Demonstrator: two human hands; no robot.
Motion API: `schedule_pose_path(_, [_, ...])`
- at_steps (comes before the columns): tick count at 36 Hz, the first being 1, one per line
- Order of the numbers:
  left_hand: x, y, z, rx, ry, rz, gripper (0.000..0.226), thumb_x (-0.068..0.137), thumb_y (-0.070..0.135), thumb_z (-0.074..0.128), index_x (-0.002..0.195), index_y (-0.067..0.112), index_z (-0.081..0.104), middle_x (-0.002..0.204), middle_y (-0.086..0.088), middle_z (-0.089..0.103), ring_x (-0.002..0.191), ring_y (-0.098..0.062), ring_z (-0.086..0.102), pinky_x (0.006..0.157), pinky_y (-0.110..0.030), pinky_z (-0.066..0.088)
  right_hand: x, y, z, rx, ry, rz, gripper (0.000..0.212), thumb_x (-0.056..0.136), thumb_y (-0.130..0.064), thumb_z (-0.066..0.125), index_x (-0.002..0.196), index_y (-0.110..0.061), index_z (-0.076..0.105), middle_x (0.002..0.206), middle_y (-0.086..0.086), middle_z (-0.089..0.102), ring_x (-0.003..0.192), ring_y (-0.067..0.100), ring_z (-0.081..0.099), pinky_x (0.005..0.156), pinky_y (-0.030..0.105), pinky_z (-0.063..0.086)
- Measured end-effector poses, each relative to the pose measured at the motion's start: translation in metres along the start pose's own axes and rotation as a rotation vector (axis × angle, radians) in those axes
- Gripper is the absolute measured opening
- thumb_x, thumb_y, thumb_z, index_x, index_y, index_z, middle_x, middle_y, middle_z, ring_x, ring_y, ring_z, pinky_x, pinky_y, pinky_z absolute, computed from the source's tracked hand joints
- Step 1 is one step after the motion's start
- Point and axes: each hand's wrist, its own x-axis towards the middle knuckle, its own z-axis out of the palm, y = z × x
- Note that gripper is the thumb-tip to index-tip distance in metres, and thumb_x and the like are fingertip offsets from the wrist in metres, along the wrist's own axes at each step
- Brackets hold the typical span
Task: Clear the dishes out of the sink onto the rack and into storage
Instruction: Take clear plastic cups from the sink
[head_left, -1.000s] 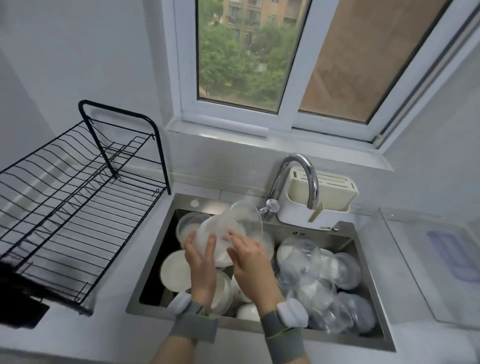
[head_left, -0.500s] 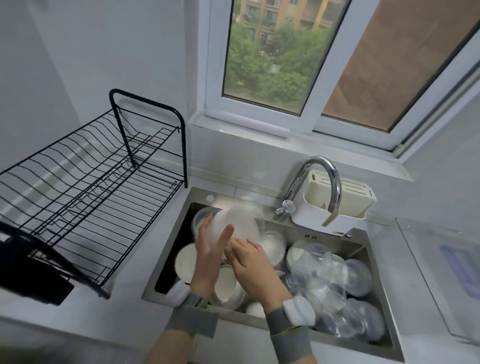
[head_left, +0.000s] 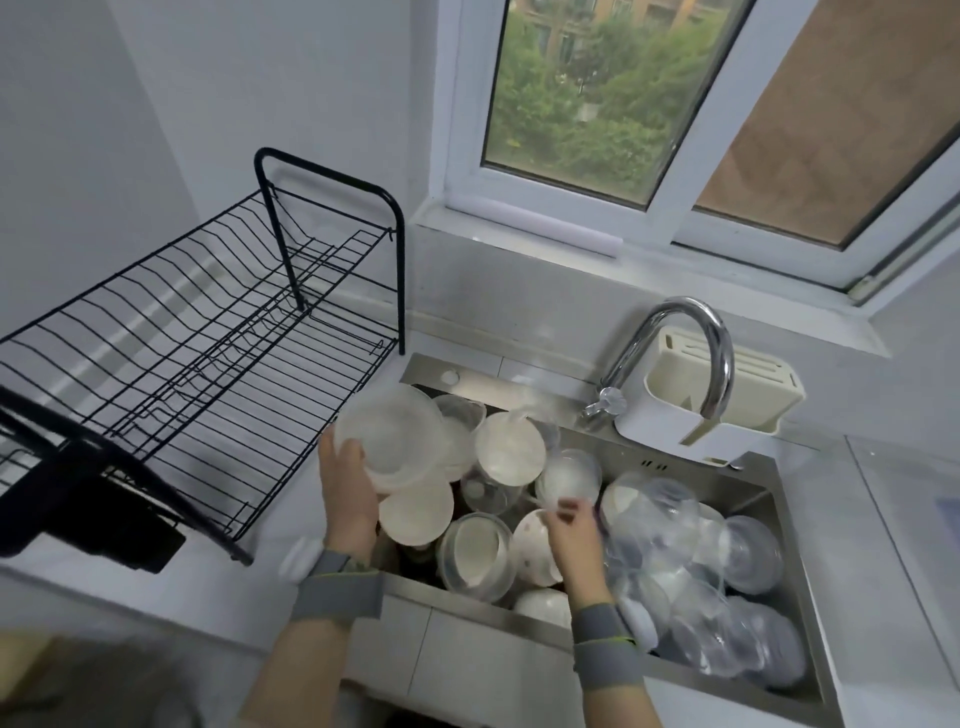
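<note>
Left hand (head_left: 347, 488) grips a translucent round plastic container (head_left: 389, 435) by its near rim, fingers curled under it, held above the left edge of the stainless steel sink (head_left: 675, 465). Right hand (head_left: 571, 535) over the sink's middle, fingertips pinched at the rim of a small clear bowl (head_left: 569, 475). Sink piled with white and clear bowls. Black wire dish rack (head_left: 208, 364) stands left, on the counter.

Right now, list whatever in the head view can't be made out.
- Sink floor: buried under piled dishes.
- Right hand fingertips: blurred, so any grip is unclear.
- Dish rack: left end cut off by the frame edge.
- Clear bowl in left hand: whether it's one bowl or a stack is unclear.
</note>
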Motion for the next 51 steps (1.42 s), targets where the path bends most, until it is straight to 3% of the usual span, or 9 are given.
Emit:
schedule_pose_path(3, [-0.003,-0.001,0.004,0.015,-0.025,-0.019,0.034,0.073,0.026,0.04,0.086,0.053,0.057,0.088,0.014,0.062,0.088,-0.019,0.059,0.064,-0.04,0.055,-0.005,0.034,0.021,-0.119,-0.22,0.155,0.035,0.088,-0.021,0.065,0.115,-0.013,0.045,0.113,0.013,0.055,0.102,0.025,0.052,0.09,0.027,0.044])
schedule_pose_path(6, [-0.005,-0.001,0.009,0.057,-0.056,-0.027,0.039,0.07,0.028,0.039,0.098,0.049,0.055,0.1,0.009,0.06,0.095,-0.022,0.058,0.072,-0.047,0.056,-0.017,0.061,0.04,-0.257,-0.308,0.173,0.037,0.085,-0.025,0.068,0.113,-0.01,0.049,0.105,0.006,0.054,0.103,0.024,0.054,0.091,0.032,0.043])
schedule_pose_path(12, [-0.008,-0.004,0.015,0.088,-0.052,-0.011,0.043,0.085,0.019,0.037,0.123,0.035,0.049,0.11,0.002,0.058,0.104,-0.026,0.055,0.08,-0.053,0.054,-0.021,0.068,0.048,-0.24,-0.094,0.155,0.011,0.086,-0.016,0.061,0.079,-0.012,0.054,0.084,0.009,0.063,0.084,0.027,0.058,0.074,0.031,0.043])
schedule_pose_path(20, [-0.01,-0.006,0.012,0.129,-0.067,-0.017,0.038,0.093,0.021,0.039,0.127,0.037,0.043,0.121,-0.004,0.052,0.107,-0.026,0.053,0.081,-0.048,0.054,-0.005,0.024,0.031,0.278,0.244,0.073,0.023,0.088,-0.002,0.051,0.067,-0.009,0.044,0.068,0.013,0.047,0.065,0.023,0.041,0.065,0.036,0.038])
schedule_pose_path(28, [-0.014,-0.012,0.016,0.224,-0.113,0.009,0.032,0.094,0.024,0.043,0.121,0.041,0.041,0.112,0.001,0.05,0.1,-0.021,0.05,0.067,-0.035,0.051,-0.003,-0.017,0.018,0.463,0.255,-0.053,0.024,0.088,-0.002,0.05,0.069,-0.014,0.045,0.062,0.007,0.042,0.063,0.02,0.036,0.063,0.035,0.033])
schedule_pose_path(32, [-0.019,-0.014,0.019,0.258,-0.169,-0.006,0.036,0.095,0.026,0.049,0.128,0.038,0.04,0.122,-0.003,0.047,0.112,-0.026,0.047,0.079,-0.043,0.053,-0.008,-0.033,0.014,0.511,0.234,-0.104,0.024,0.088,-0.002,0.051,0.069,-0.015,0.046,0.059,0.004,0.041,0.059,0.018,0.035,0.059,0.033,0.031])
schedule_pose_path(36, [-0.025,-0.017,0.024,0.27,-0.197,0.058,0.03,0.095,0.031,0.054,0.12,0.041,0.04,0.115,0.005,0.048,0.11,-0.021,0.047,0.072,-0.036,0.051,-0.015,-0.045,0.01,0.53,0.193,-0.12,0.022,0.087,-0.002,0.053,0.07,-0.015,0.049,0.056,0.002,0.042,0.055,0.017,0.033,0.054,0.027,0.029])
schedule_pose_path(43, [-0.03,-0.021,0.032,0.275,-0.204,0.068,0.044,0.09,0.05,0.06,0.126,0.04,0.039,0.127,0.003,0.045,0.114,-0.021,0.048,0.095,-0.054,0.049,-0.028,-0.058,0.012,0.474,0.046,-0.215,0.019,0.086,0.002,0.049,0.087,-0.012,0.062,0.052,-0.003,0.041,0.046,0.007,0.033,0.045,0.018,0.029])
schedule_pose_path(51, [-0.04,-0.02,0.041,0.223,-0.229,0.103,0.077,0.076,0.074,0.054,0.137,0.03,0.039,0.136,-0.004,0.043,0.121,-0.025,0.048,0.095,-0.056,0.05,-0.041,-0.062,0.015,0.215,-0.009,-0.432,0.067,0.084,0.001,0.048,0.134,-0.044,0.044,0.049,-0.011,0.031,0.05,0.007,0.03,0.054,0.015,0.036])
